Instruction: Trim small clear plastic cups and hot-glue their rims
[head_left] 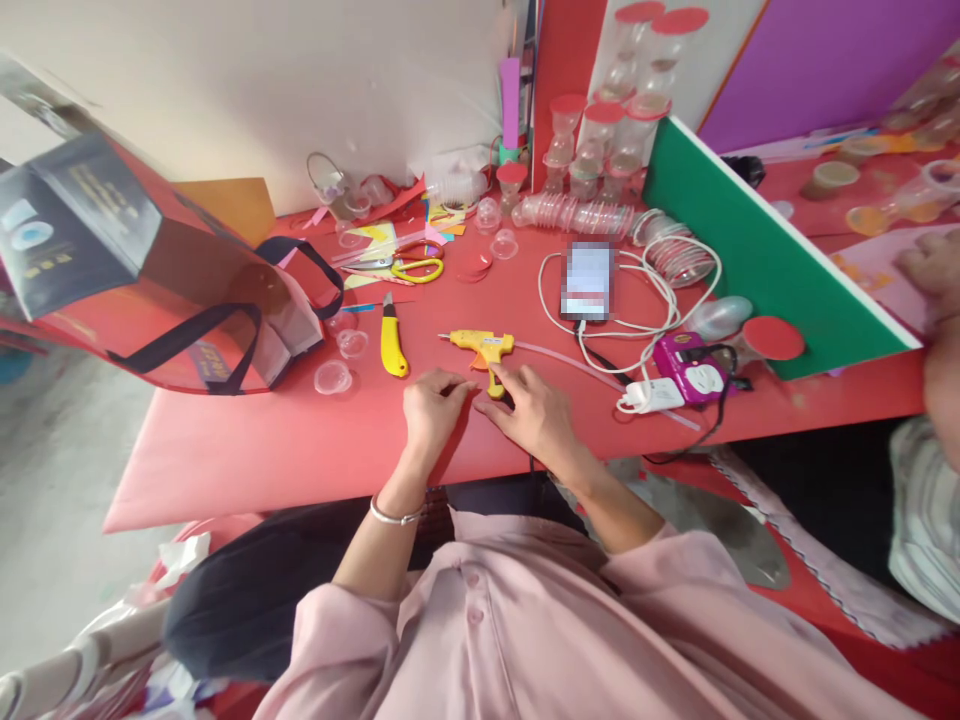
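Observation:
My left hand (pixel 433 402) rests on the red table (pixel 300 440), fingers curled together, tips pinched near the handle of a yellow glue gun (pixel 484 350). My right hand (pixel 534 408) lies beside it, fingers stretched toward the gun's handle and touching it. Whatever sits between the fingertips of the two hands is too small to make out. The glue gun lies on its side with its nozzle pointing left and a clear glue stick trailing out to the right.
A yellow utility knife (pixel 392 346), yellow-handled scissors (pixel 409 266) and clear plastic cups (pixel 334 377) lie left. A red-and-black bag (pixel 202 300) stands far left. A phone (pixel 587 281), white cables, a charger (pixel 649 395) and a green board (pixel 757 260) are right. Another person's hand (pixel 930 265) is far right.

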